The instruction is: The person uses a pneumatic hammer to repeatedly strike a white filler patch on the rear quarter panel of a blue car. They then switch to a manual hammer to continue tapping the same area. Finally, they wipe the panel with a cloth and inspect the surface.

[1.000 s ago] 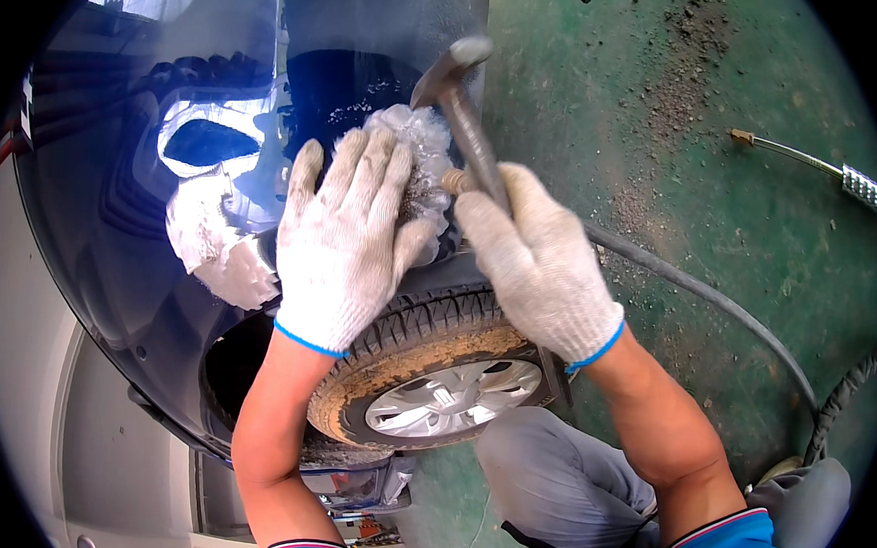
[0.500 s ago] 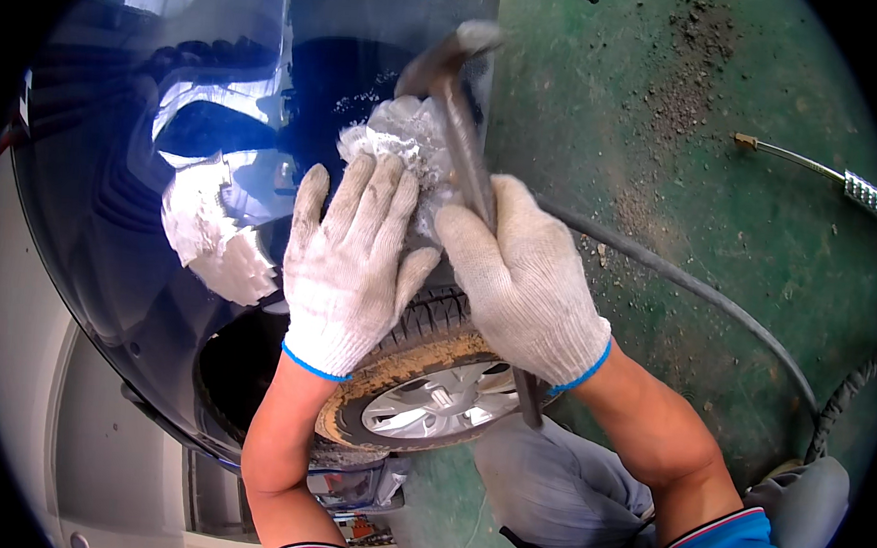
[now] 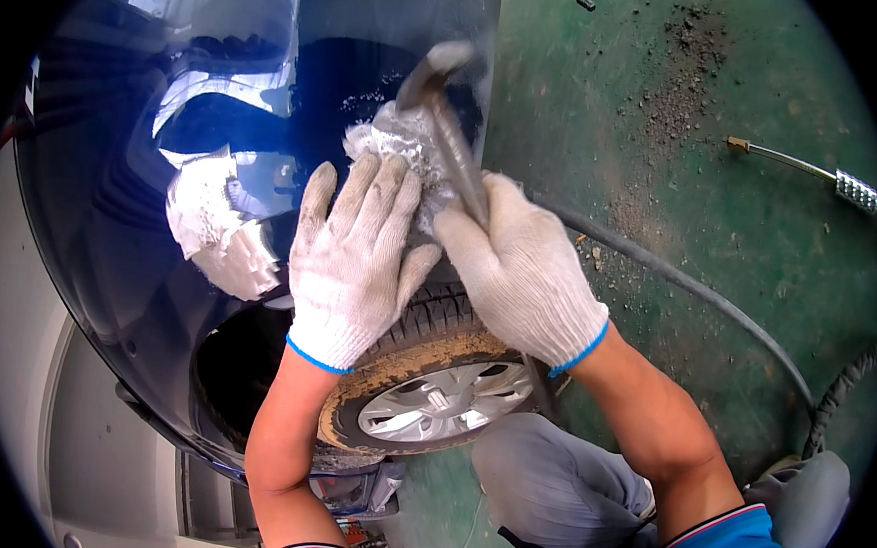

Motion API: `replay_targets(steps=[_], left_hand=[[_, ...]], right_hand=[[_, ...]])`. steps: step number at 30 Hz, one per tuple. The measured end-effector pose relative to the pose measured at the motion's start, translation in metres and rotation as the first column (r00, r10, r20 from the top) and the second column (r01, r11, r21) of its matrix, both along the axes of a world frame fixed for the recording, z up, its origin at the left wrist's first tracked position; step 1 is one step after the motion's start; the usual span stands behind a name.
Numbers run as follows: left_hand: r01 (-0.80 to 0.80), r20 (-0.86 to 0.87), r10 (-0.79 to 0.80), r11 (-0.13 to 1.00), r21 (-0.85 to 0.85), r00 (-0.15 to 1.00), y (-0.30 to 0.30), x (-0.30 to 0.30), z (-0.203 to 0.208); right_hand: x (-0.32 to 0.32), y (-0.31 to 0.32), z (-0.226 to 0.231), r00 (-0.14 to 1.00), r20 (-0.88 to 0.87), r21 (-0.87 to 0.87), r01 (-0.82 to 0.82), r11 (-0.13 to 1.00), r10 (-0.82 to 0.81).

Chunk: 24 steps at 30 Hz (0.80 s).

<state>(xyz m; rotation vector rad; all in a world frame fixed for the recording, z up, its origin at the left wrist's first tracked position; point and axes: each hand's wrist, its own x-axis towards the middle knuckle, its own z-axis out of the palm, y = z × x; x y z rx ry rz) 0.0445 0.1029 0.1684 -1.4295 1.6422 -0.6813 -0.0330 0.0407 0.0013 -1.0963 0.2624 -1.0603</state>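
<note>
Gloved in white knit, my left hand (image 3: 350, 259) lies flat on the dark blue car body panel (image 3: 320, 79), just above the wheel. Its fingers are stretched out, and the tips touch the edge of a rough, silvery bare patch (image 3: 406, 138). My right hand (image 3: 518, 268), in a matching glove, is wrapped round the handle of a metal hammer (image 3: 455, 151). The hammer's head, blurred, is over the patch, and its lower handle shows below my wrist. A second whitish bare patch (image 3: 221, 228) is on the panel to the left.
Below my hands is a muddy tyre with a silver wheel (image 3: 442, 403). A dark hose (image 3: 686, 277) curves across the green floor (image 3: 606, 104) at right. Dirt crumbs (image 3: 687, 69) and a metal hose fitting (image 3: 811, 172) lie there too. My grey-clad knee (image 3: 557, 469) is near the wheel.
The hammer's head has come down a little and shifted left, closer to the bare patch. My left hand stays in nearly the same place.
</note>
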Motion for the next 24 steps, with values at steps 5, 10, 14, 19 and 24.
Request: replay_targets(steps=[5,10,14,19,24], left_hand=[[0.011,-0.011,-0.011,1.000,-0.006,1.000,0.000,0.000,-0.003],[0.074,-0.088,-0.071,0.997,0.026,0.994,0.002,0.001,0.005],[0.099,-0.120,-0.098,0.995,0.006,0.988,0.006,0.004,0.006],[0.053,-0.158,-0.052,0.999,-0.002,0.986,0.012,0.003,0.006],[0.060,-0.191,-0.061,0.998,-0.013,0.980,0.003,-0.002,0.011]], right_hand=[[0.028,0.004,-0.007,0.996,-0.054,0.032,-0.062,0.998,0.064],[0.021,0.010,-0.008,0.999,0.018,-0.078,0.036,0.996,-0.035],[0.015,0.006,-0.009,0.983,-0.023,-0.290,0.166,0.943,-0.180],[0.019,0.006,-0.010,0.996,-0.088,-0.085,-0.023,0.996,0.015],[0.003,0.011,-0.001,0.996,0.063,0.230,-0.071,0.971,0.058]])
